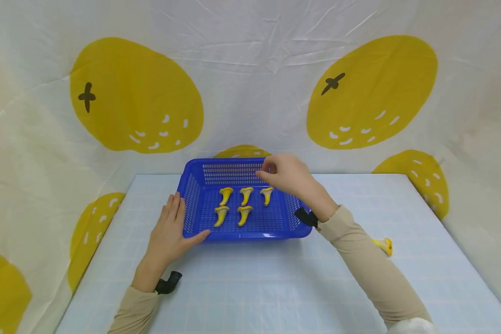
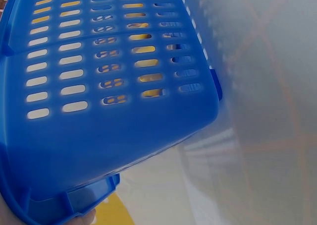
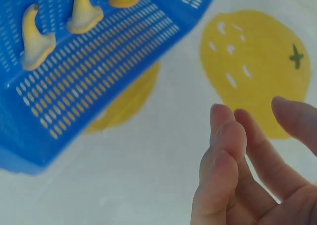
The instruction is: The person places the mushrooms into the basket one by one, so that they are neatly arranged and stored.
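Observation:
A blue plastic basket (image 1: 250, 236) with slotted walls stands on the table. Inside lie several yellow chanterelle mushrooms: three in the back row, the rightmost mushroom (image 1: 267, 195) set slightly apart, and two in front, including a mushroom (image 1: 221, 216) at left. My left hand (image 1: 169, 236) rests at the basket's front left corner, fingers straight along the left rim and thumb spread on the front rim. Over the back right part of the basket hovers my right hand (image 1: 290, 175). Its fingers (image 3: 223, 180) hold nothing, and thumb and fingertips are apart in the right wrist view.
Another yellow mushroom (image 1: 386, 246) lies on the table to the right, partly covered by my right sleeve (image 1: 363, 260). A pale checked cloth (image 1: 250, 287) covers the table. White sheeting (image 1: 250, 93) printed with large yellow fruit rises behind the basket and at both sides.

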The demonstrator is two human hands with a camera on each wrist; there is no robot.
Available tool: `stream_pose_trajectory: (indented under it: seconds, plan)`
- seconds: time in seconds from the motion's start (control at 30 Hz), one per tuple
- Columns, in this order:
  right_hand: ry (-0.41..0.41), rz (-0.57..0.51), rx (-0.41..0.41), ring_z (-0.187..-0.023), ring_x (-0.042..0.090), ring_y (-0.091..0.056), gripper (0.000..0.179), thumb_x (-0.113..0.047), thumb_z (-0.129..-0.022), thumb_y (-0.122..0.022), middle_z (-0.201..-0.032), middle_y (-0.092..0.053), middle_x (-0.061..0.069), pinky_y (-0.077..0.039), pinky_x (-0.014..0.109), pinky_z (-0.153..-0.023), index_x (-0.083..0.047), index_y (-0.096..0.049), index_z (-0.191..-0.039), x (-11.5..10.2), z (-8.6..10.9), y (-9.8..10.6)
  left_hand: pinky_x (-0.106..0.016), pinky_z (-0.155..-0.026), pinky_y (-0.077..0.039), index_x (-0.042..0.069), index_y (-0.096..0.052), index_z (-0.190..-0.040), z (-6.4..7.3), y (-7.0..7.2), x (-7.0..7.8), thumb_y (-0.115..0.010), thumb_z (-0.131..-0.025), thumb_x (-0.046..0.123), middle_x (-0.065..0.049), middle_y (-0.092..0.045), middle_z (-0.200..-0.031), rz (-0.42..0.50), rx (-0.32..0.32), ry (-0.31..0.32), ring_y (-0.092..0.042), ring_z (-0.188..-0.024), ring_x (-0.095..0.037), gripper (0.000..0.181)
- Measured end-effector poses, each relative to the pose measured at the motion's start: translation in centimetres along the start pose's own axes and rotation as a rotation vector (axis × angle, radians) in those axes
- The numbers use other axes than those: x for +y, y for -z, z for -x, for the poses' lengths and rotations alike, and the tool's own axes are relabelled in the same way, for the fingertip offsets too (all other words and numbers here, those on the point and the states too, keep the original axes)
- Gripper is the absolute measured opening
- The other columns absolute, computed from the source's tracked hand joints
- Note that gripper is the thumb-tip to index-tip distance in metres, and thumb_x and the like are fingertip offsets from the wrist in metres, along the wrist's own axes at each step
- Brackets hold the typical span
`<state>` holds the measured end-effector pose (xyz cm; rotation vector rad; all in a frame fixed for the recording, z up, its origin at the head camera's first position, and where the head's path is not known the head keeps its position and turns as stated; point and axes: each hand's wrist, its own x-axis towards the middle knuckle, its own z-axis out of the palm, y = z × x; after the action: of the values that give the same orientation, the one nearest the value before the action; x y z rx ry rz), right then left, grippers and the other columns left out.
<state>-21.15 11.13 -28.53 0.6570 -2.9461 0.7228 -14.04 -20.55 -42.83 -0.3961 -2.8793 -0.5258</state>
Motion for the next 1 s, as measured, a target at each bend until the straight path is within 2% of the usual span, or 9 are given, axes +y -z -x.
stream_pose_trajectory:
  seconds: [0.3,0.6,0.87,1.0]
  plan:
    - [-0.029,-0.026,0.096,-0.078,0.020,-0.060,0.020,-0.033,-0.094,-0.067,-0.085,-0.069,0.000,-0.050,0.036,-0.065,-0.015,-0.074,-0.090,1.9,3.4,2.4,-0.048,-0.122,-0.007,-0.015,-0.018,-0.151,0.1,-0.1,-0.1,-0.065,-0.083,0.067,-0.030,-0.008,-0.161,-0.002,0.007,-0.011,-0.005,-0.150,-0.042,0.117]
    - [-0.104,-0.069,0.197,-0.066,0.021,-0.057,0.024,-0.034,-0.097,-0.065,-0.081,-0.068,0.003,-0.048,0.034,-0.057,-0.012,-0.074,-0.091,5.4,7.8,4.1,-0.047,-0.122,-0.006,-0.015,-0.018,-0.151,0.0,-0.2,0.1,-0.064,-0.083,0.068,-0.029,-0.008,-0.161,-0.007,-0.003,-0.008,-0.005,-0.150,-0.042,0.116]
    - [-0.267,-0.179,0.307,-0.063,0.022,-0.061,0.033,-0.040,-0.097,-0.063,-0.081,-0.069,0.008,-0.052,0.029,-0.057,-0.009,-0.071,-0.097,10.0,12.7,4.5,-0.050,-0.122,-0.008,-0.015,-0.017,-0.151,0.0,0.2,0.3,-0.065,-0.084,0.065,-0.030,-0.008,-0.161,0.002,-0.017,0.002,-0.004,-0.150,-0.041,0.114]
    - [-0.352,-0.165,0.279,-0.070,0.023,-0.062,0.039,-0.042,-0.098,-0.060,-0.087,-0.070,0.010,-0.052,0.027,-0.062,-0.005,-0.071,-0.102,12.3,14.6,4.3,-0.050,-0.122,-0.008,-0.015,-0.017,-0.151,0.0,0.0,0.2,-0.065,-0.084,0.065,-0.029,-0.007,-0.161,0.002,-0.013,0.008,-0.004,-0.150,-0.042,0.115]
